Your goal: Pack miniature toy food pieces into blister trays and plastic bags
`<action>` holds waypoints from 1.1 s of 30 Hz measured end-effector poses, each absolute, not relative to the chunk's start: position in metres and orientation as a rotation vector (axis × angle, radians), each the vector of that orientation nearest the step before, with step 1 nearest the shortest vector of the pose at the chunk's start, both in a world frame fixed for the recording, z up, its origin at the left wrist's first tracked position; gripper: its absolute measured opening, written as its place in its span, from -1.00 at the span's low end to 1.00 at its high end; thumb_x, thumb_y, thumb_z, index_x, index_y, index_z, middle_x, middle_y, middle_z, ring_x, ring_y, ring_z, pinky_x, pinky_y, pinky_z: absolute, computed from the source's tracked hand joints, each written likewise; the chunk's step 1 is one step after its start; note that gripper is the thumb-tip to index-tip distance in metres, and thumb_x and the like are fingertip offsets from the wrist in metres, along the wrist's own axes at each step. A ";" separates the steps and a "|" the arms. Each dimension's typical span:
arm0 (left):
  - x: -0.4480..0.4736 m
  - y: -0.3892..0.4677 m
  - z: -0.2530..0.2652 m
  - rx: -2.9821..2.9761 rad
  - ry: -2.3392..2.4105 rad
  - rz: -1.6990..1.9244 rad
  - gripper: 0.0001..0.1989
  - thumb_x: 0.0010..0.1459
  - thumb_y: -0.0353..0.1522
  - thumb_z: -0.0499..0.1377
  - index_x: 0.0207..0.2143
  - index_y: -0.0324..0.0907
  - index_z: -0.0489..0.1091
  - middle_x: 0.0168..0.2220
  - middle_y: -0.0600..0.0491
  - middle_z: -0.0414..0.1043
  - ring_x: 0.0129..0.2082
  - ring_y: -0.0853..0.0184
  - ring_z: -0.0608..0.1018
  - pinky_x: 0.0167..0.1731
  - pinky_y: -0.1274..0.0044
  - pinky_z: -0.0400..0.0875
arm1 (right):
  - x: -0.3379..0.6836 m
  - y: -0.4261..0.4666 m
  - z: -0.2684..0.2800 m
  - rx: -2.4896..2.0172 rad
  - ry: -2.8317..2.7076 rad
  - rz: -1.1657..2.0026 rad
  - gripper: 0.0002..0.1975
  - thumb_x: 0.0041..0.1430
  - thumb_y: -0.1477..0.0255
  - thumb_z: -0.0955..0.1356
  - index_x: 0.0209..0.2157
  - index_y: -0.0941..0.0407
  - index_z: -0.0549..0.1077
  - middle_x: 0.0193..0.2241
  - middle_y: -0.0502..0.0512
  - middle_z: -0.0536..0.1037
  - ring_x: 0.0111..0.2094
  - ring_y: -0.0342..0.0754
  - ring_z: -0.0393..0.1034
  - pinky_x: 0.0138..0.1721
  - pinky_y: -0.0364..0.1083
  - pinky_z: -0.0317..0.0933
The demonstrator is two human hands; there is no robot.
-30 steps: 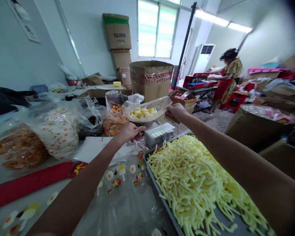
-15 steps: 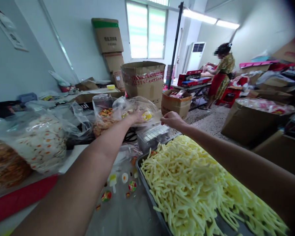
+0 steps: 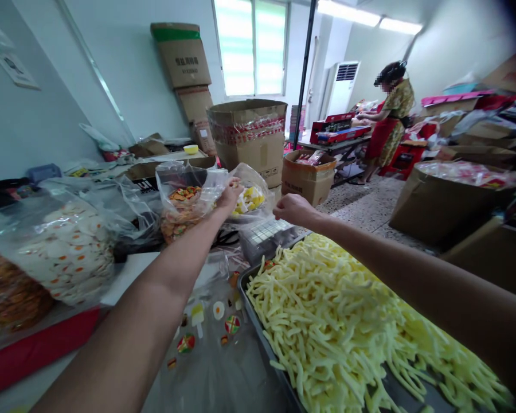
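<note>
A clear plastic bag holding yellow-and-white pieces sits at mid-distance, its mouth spread toward me. My left hand is at the bag's left rim, fingers curled on the film. On the opposite side my right hand is closed in a pinch at the bag's right edge; the film between its fingers is hard to see. Just left of it stands another clear bag of orange-red pieces. Below the hands is a clear plastic case with a grid of compartments.
A grey tray heaped with pale yellow strands fills the near right. Small food-shaped pieces lie on the table. Bagged white pieces stand left. Beyond are cardboard boxes and a person at another table.
My left hand has come out from over the pieces to the bag's left rim, leaving more yellow showing. The bag's mouth is wider. My right hand has shifted slightly left.
</note>
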State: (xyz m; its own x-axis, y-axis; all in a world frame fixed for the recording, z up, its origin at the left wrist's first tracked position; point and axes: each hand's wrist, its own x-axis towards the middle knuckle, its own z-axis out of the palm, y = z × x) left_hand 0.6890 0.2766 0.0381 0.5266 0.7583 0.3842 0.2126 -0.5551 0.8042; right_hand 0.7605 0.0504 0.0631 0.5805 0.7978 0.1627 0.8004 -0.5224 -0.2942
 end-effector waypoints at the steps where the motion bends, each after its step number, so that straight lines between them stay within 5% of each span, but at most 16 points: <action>1: 0.692 0.274 0.037 1.963 0.820 1.013 -0.67 0.17 -0.39 0.19 0.00 -0.15 0.50 -0.11 0.00 0.54 -0.15 0.27 0.56 -0.20 0.55 0.44 | 0.758 0.052 0.063 -2.499 -1.307 0.024 -0.74 0.19 0.35 0.34 -0.43 0.09 0.67 -0.54 0.04 0.57 -0.44 -0.09 0.43 -0.47 -0.15 0.08; 6: 0.702 0.262 0.037 1.510 0.959 1.092 -0.70 0.26 -0.42 0.05 -0.03 -0.25 0.48 -0.25 0.00 0.54 -0.32 0.37 0.58 -0.38 0.61 0.48 | 0.734 0.049 0.070 -2.585 -1.332 -0.019 -0.64 0.24 0.13 0.38 -0.29 0.14 0.64 -0.27 0.22 0.65 -0.24 0.07 0.52 -0.36 -0.12 0.18; 10: 0.693 0.254 0.047 1.258 0.919 1.077 -0.79 0.29 -0.42 0.09 -0.08 -0.21 0.45 -0.24 0.01 0.52 -0.29 0.41 0.58 -0.37 0.64 0.50 | 0.708 0.034 0.085 -2.620 -1.297 -0.357 -0.40 0.24 -0.05 0.36 -0.04 0.23 0.52 -0.26 0.35 0.63 -0.21 0.21 0.53 -0.27 -0.03 0.24; 15: 0.659 0.222 0.064 1.105 0.727 0.997 -0.85 0.31 -0.46 0.07 -0.22 -0.21 0.45 -0.15 -0.01 0.54 -0.18 0.44 0.59 -0.26 0.68 0.51 | 0.694 0.022 0.104 -2.347 -1.204 -0.360 -0.70 0.28 0.16 0.39 -0.16 0.10 0.52 -0.28 0.18 0.63 -0.21 0.10 0.51 -0.24 -0.07 0.23; 21: 0.576 0.141 0.070 1.059 0.491 0.843 -0.81 0.31 -0.49 0.07 -0.22 -0.22 0.50 -0.10 0.00 0.55 -0.09 0.40 0.56 -0.20 0.64 0.52 | 0.667 0.013 0.120 -1.693 -0.711 0.547 -0.72 0.40 0.28 0.29 -0.31 0.19 0.45 -0.45 0.10 0.55 -0.56 -0.17 0.35 -0.51 -0.18 0.19; 28: 0.431 0.086 0.075 1.058 0.527 0.593 -0.90 0.26 -0.43 0.23 -0.29 -0.31 0.52 -0.30 0.01 0.55 -0.23 0.36 0.59 -0.07 0.43 0.53 | 0.544 -0.006 0.109 -1.304 -0.771 0.654 -0.87 0.10 0.70 0.43 -0.45 0.23 0.49 -0.59 -0.05 0.42 -0.61 -0.28 0.24 -0.55 -0.26 0.13; 33: 0.297 0.083 0.087 1.120 0.685 0.635 -0.93 0.20 -0.52 0.27 -0.23 -0.30 0.52 -0.25 0.00 0.57 -0.22 0.36 0.60 -0.06 0.43 0.52 | 0.433 0.006 0.101 -1.303 -0.791 0.816 -0.88 0.07 0.70 0.42 -0.47 0.22 0.49 -0.62 -0.04 0.42 -0.63 -0.25 0.26 -0.56 -0.23 0.17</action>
State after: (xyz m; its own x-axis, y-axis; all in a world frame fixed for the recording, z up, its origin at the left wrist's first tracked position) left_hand 0.2972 0.0831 0.0871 0.6359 0.7529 -0.1696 -0.1124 0.3077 0.9448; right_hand 0.4332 0.0062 0.1013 0.4999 0.8652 0.0398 -0.0673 0.0846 -0.9941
